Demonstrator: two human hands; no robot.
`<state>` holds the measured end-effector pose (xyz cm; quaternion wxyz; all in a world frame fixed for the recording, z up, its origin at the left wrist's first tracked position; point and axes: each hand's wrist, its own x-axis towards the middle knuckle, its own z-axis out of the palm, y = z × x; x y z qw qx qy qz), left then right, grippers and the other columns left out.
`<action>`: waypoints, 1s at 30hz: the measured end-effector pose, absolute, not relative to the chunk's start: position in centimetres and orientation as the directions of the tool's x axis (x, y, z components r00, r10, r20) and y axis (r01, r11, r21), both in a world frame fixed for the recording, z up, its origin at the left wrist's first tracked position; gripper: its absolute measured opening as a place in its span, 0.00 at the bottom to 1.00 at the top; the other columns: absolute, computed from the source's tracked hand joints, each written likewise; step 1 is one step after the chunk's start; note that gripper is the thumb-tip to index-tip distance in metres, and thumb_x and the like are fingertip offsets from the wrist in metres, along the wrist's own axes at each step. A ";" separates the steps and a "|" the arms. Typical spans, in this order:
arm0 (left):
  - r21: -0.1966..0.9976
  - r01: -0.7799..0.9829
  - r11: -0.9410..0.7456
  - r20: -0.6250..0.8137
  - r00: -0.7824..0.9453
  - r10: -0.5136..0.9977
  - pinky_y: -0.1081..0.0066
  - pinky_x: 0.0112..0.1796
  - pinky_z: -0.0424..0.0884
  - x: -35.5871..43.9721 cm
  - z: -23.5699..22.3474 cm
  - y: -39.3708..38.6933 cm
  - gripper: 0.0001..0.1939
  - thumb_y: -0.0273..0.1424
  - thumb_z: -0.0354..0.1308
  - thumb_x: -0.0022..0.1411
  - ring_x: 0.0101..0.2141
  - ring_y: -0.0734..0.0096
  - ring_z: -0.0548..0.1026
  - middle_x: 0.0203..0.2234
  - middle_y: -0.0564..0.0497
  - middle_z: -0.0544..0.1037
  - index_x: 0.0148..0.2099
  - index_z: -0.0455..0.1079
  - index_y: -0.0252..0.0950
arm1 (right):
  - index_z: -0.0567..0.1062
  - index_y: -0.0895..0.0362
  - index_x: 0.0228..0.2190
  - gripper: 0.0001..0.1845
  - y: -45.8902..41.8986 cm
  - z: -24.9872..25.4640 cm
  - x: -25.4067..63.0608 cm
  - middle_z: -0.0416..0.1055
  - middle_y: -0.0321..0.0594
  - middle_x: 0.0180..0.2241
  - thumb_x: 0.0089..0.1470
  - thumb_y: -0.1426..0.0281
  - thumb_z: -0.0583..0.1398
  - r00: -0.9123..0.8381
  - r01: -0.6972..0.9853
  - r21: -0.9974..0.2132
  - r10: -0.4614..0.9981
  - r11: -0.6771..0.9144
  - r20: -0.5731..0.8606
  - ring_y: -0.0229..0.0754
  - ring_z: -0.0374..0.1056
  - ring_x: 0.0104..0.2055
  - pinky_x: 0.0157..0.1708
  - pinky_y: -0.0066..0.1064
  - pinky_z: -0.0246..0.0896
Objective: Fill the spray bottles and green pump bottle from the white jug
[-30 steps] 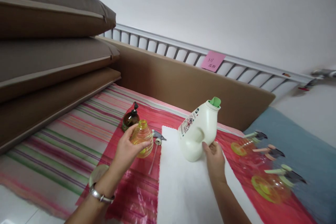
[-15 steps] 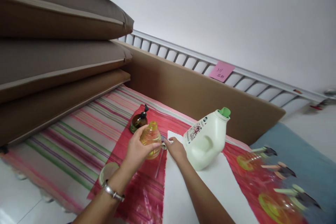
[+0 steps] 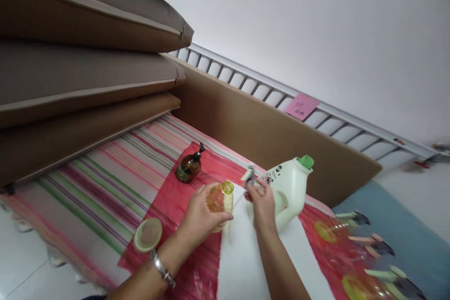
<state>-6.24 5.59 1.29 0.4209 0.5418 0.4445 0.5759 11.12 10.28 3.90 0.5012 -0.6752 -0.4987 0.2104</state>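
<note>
My left hand (image 3: 198, 213) is wrapped round a see-through yellow bottle (image 3: 225, 194) with an uncapped neck. The bottle stands about upright, tilted slightly to the right. Just right of it, my right hand (image 3: 264, 206) grips a trigger spray head (image 3: 250, 175); a thin pale tube runs down from it toward the bottle's right side. Beyond that hand is a pale green jug (image 3: 298, 187) with a green cap, partly hidden by my fingers and wrist. A dark brown pump bottle (image 3: 189, 168) sits to the left, behind the yellow bottle.
A pale round lidded container (image 3: 148, 235) is left of my wrist. White paper (image 3: 242, 267) lies over red plastic sheeting (image 3: 168, 197) on a striped cloth (image 3: 101, 168). Several spray bottles, one with a yellow base (image 3: 325, 231), lie at right. Stacked cushions (image 3: 87, 70) rise at left.
My right hand has lifted and now shows the spray head in its fingers, away from the paper. The yellow bottle has shifted right and nearer in my left hand. The view has moved slightly.
</note>
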 end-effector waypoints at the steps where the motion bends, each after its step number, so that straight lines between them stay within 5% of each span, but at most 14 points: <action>1: 0.968 0.000 -0.251 0.250 -0.042 0.967 0.58 0.51 0.64 -5.9 1.3 5.3 0.33 0.26 0.71 0.36 0.48 0.56 0.70 0.45 0.47 0.74 0.49 0.68 0.37 | 0.57 0.56 0.49 0.25 9.1 5.3 11.6 0.70 0.38 0.37 0.53 0.60 0.54 0.456 0.431 -0.898 0.839 0.083 0.296 0.35 0.69 0.32 0.36 0.30 0.67; 3: 0.967 0.008 -0.256 0.256 -0.008 0.967 0.58 0.51 0.63 -5.2 1.4 4.7 0.33 0.25 0.70 0.37 0.48 0.57 0.69 0.45 0.46 0.73 0.49 0.68 0.37 | 0.57 0.53 0.48 0.23 6.6 8.3 12.3 0.67 0.38 0.42 0.52 0.59 0.54 0.519 0.357 -0.896 0.742 0.264 0.425 0.34 0.69 0.36 0.40 0.30 0.65; 7: 0.964 0.020 -0.264 0.263 0.045 0.964 0.57 0.51 0.63 -3.6 1.4 3.3 0.34 0.25 0.71 0.36 0.48 0.56 0.69 0.45 0.45 0.73 0.49 0.68 0.36 | 0.68 0.54 0.35 0.14 2.0 13.5 12.3 0.69 0.32 0.33 0.43 0.69 0.65 0.594 0.111 -0.747 0.559 0.656 0.579 0.33 0.68 0.34 0.39 0.29 0.66; 10: 0.957 0.015 -0.289 0.286 0.094 0.954 0.57 0.51 0.63 -2.5 1.1 2.4 0.34 0.26 0.71 0.35 0.47 0.55 0.69 0.45 0.45 0.74 0.49 0.69 0.37 | 0.70 0.54 0.30 0.12 -0.2 15.6 11.7 0.69 0.31 0.30 0.42 0.75 0.65 0.610 0.102 -0.653 0.471 0.750 0.637 0.34 0.69 0.33 0.37 0.29 0.67; 15: 0.951 0.013 -0.309 0.303 0.162 0.939 0.57 0.51 0.63 -1.4 0.4 1.4 0.36 0.26 0.72 0.34 0.48 0.54 0.69 0.46 0.45 0.74 0.49 0.69 0.37 | 0.70 0.53 0.28 0.12 -1.5 15.4 11.2 0.70 0.28 0.28 0.40 0.74 0.67 0.620 0.084 -0.680 0.496 0.728 0.608 0.34 0.70 0.34 0.36 0.28 0.67; 19: 0.946 0.032 -0.324 0.311 0.204 0.928 0.58 0.51 0.64 -1.1 0.0 1.2 0.36 0.27 0.73 0.34 0.48 0.55 0.69 0.46 0.44 0.74 0.50 0.68 0.36 | 0.71 0.52 0.38 0.16 -1.8 13.2 11.4 0.72 0.32 0.34 0.44 0.71 0.65 0.595 0.076 -0.769 0.589 0.635 0.546 0.37 0.70 0.37 0.41 0.33 0.65; 26: 0.945 0.034 -0.326 0.311 0.215 0.926 0.58 0.51 0.64 -0.8 -0.1 1.1 0.38 0.28 0.74 0.32 0.48 0.56 0.69 0.46 0.44 0.74 0.50 0.68 0.36 | 0.70 0.52 0.43 0.26 -2.1 7.1 11.5 0.71 0.40 0.45 0.40 0.63 0.68 0.417 -0.094 -0.964 0.889 0.247 0.188 0.46 0.65 0.50 0.53 0.43 0.55; 30: 0.955 0.031 -0.294 0.278 0.238 0.931 0.59 0.51 0.64 -0.3 -0.4 0.9 0.39 0.29 0.74 0.31 0.48 0.56 0.69 0.45 0.44 0.74 0.50 0.68 0.35 | 0.71 0.51 0.42 0.22 -1.8 4.7 11.7 0.71 0.37 0.43 0.43 0.62 0.67 0.408 -0.199 -0.948 0.901 0.248 0.150 0.42 0.65 0.46 0.52 0.39 0.56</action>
